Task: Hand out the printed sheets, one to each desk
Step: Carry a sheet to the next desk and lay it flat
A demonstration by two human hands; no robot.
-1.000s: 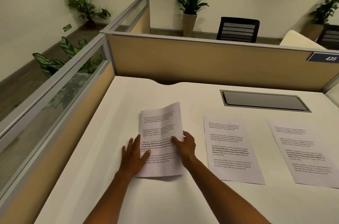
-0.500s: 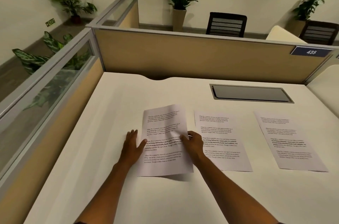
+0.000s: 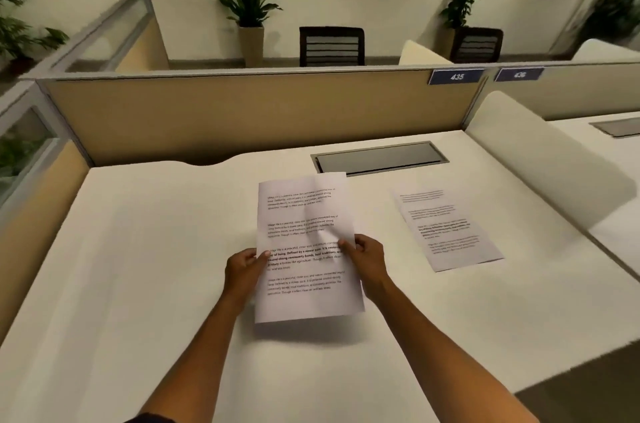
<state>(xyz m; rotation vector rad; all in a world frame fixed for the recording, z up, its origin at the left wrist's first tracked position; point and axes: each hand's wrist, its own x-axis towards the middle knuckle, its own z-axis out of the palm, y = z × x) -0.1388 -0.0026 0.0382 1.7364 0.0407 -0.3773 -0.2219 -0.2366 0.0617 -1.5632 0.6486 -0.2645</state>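
Cubicle table 435: both hands are lifting printed sheets clear of the surface.
Left hand and right hand are pinching opposite edges, fingers closed on the paper. One sheet is lying flat at 2 o'clock. Risk: the light pinch is already buckling the upper half; stuck-together sheets could be leaving one desk with two.
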